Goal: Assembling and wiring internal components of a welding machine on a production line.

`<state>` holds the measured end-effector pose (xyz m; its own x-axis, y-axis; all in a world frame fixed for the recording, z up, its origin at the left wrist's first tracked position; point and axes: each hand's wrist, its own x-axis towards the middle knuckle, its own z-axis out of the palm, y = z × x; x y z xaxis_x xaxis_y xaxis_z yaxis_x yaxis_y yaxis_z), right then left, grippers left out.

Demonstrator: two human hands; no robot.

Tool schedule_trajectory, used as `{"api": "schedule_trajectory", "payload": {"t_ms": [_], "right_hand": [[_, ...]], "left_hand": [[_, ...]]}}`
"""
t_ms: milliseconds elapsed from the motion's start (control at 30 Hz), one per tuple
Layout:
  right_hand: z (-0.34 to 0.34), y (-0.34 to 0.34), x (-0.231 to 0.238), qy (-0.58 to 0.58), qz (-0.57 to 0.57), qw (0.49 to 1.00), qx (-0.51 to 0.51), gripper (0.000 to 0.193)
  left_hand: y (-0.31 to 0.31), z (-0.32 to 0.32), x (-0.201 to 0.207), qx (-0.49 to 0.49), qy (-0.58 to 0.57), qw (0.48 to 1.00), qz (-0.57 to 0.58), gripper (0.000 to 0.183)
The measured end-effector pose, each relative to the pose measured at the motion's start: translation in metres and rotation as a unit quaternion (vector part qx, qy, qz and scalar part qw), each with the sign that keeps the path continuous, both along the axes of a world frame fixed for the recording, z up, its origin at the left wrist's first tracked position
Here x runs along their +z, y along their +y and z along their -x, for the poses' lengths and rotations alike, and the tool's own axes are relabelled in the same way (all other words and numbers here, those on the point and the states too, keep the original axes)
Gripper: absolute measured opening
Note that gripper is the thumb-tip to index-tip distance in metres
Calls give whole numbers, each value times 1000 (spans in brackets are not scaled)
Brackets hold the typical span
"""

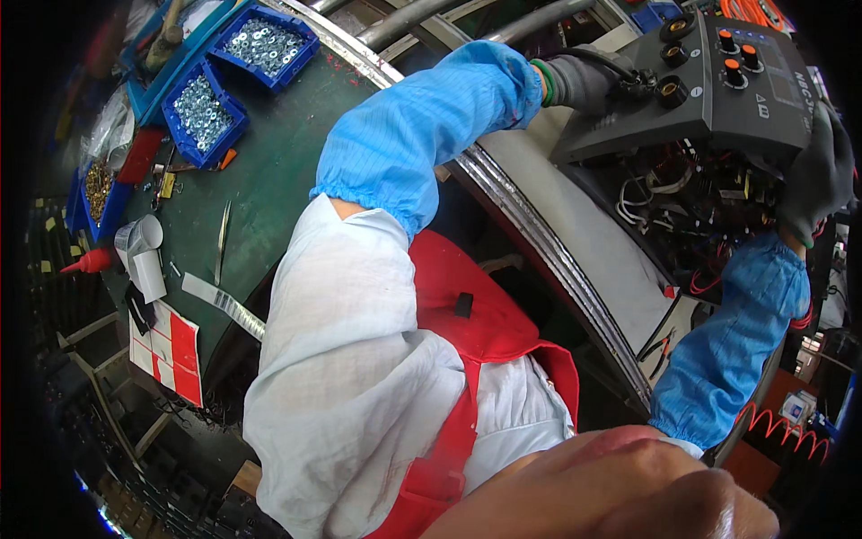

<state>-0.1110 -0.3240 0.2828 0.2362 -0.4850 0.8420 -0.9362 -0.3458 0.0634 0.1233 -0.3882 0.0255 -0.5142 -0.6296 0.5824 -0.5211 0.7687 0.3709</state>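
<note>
A dark grey power unit [763, 90] with a sloped front panel, orange-tipped knobs and round black sockets is at the upper right. Its underside is exposed, showing bundled wires [655, 184] and internal parts. My left hand [579, 83], in a grey knit glove, is closed at the panel's left side beside the sockets. Black cable or fittings [636, 81] show at its fingertips, which are partly hidden. At the panel's right edge, my right hand [819, 171], also gloved, is wrapped round the casing. Blue sleeve covers are on both forearms.
Blue bins of washers and nuts [202, 112] stand on the green bench [269, 171] at left, near tweezers [223, 241], a white cup [142, 235] and a red-tipped bottle [88, 261]. A metal rail [548, 242] runs between bench and unit. Pliers [663, 352] and a coiled red hose [786, 431] lie right.
</note>
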Motion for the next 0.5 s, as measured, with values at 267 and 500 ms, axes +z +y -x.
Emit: {"api": "schedule_trajectory", "payload": {"t_ms": [267,500], "right_hand": [[5,2,3,152,58,986,-30,24],[-9,0,0,-44,-27,997,-55,32]], "left_hand": [[57,-35,70,27,87,899,-429,38],[93,-99,104,342,67,934,75,64]]}}
